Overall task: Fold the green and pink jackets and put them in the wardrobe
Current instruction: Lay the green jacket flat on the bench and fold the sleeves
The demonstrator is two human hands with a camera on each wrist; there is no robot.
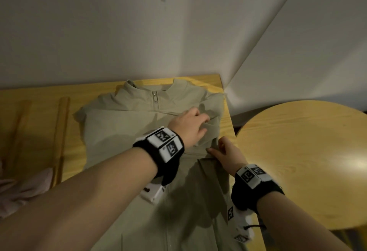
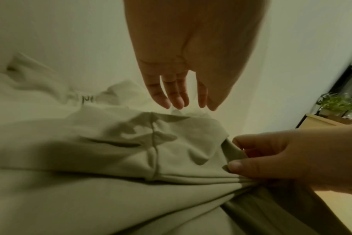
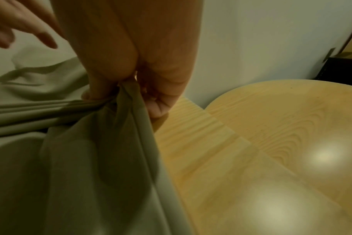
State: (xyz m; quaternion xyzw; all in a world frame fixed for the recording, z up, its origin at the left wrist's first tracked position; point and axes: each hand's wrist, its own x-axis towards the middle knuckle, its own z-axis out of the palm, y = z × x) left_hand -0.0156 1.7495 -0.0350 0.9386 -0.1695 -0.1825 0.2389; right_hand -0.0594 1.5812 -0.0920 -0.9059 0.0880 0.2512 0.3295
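Sage-green cloth, gathered: your right hand [image 1: 228, 155] pinches the folded sleeve edge to anchor the crease. Your left hand [image 1: 190, 123], fingers straight, flattens the zip-front green jacket [image 1: 123, 123] on the pine table [image 1: 39, 96]. Crumpled pink jacket [image 1: 23, 187]: left edge, waiting.

pink jacket [image 1: 21, 187] cut off at left edge, green jacket [image 1: 123, 131] hem out of frame
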